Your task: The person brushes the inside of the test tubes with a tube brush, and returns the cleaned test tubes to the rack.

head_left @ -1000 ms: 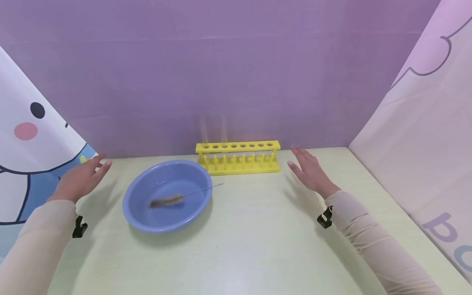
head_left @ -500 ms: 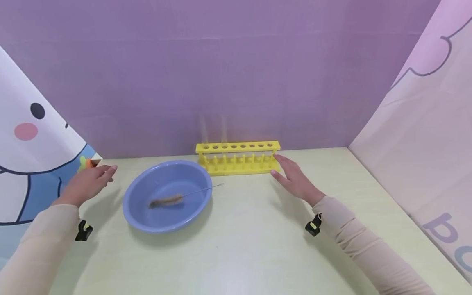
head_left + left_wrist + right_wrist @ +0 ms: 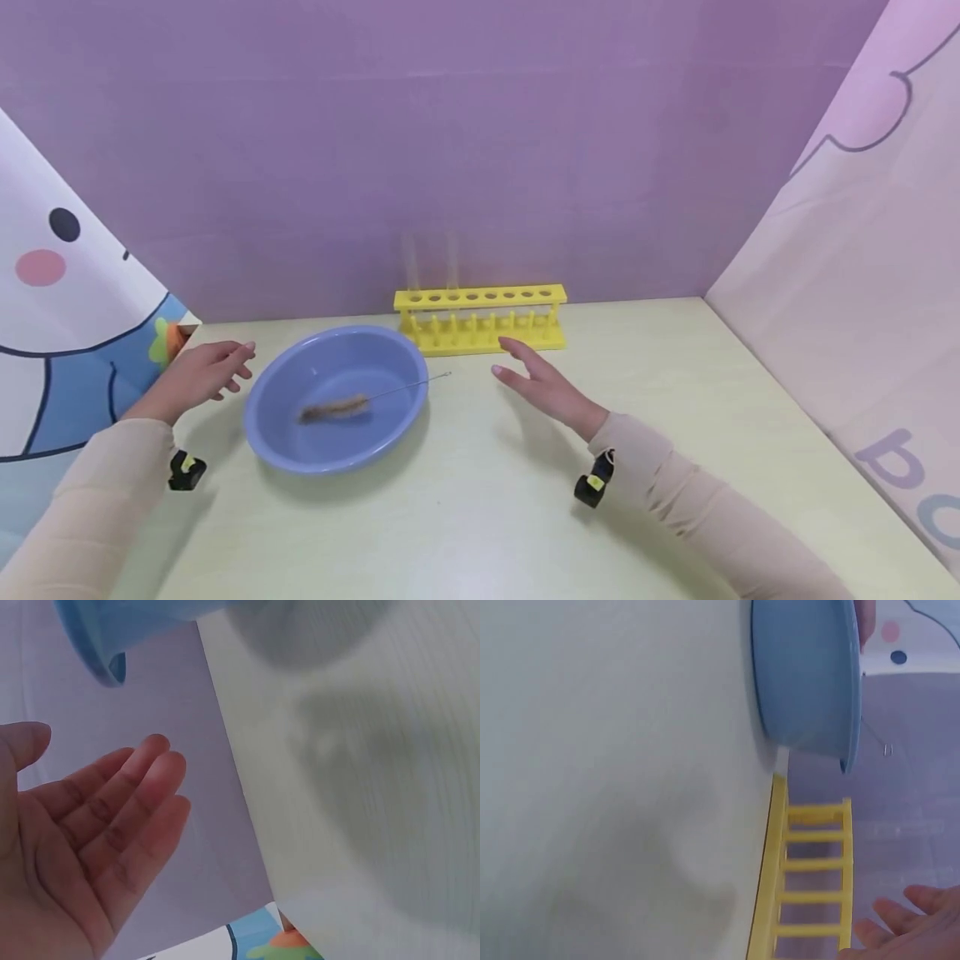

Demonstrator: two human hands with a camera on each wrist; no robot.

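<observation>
A blue basin (image 3: 337,462) stands on the table, left of the middle. In it lies a test tube brush (image 3: 333,408) with tan bristles; its thin wire handle leans over the basin's right rim. My left hand (image 3: 202,375) hovers just left of the basin, fingers relaxed and holding nothing; its palm shows in the left wrist view. Over the table to the right of the basin hangs my right hand (image 3: 549,387), fingers extended, nothing in it. Behind it stands a yellow test tube rack (image 3: 480,343) with clear test tubes (image 3: 452,262) at its left end.
A purple backdrop (image 3: 480,150) rises along the table's back edge. Printed cloths hang at the left and at the right (image 3: 847,275). The pale table (image 3: 450,533) extends in front of the basin and rack.
My right hand has moved left, from beside the rack's right end toward the basin. My left hand has shifted slightly right, nearer the basin's rim. Basin, brush and rack stay put.
</observation>
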